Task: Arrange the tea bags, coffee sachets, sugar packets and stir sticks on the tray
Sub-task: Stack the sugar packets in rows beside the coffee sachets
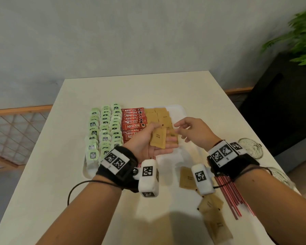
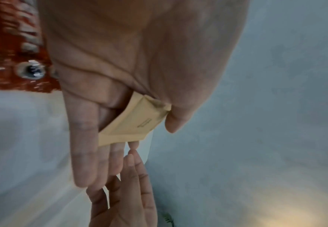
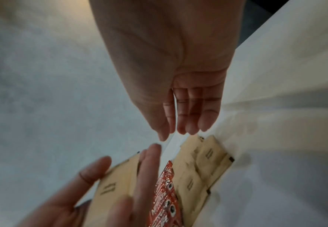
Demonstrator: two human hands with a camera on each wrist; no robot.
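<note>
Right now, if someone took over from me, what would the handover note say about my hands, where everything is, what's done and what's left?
Left hand: palm up over the tray, thumb pinning a small stack of brown sugar packets in the palm.
Right hand: empty, fingers relaxed, reaching toward that stack.
Done: green tea bags in rows at the tray's left; red coffee sachets in a column beside them; some sugar packets laid right of the coffee.
Left: place the held packets, then the loose sugar packets on the table near the right forearm, then the red stir sticks, still off the tray.
</note>
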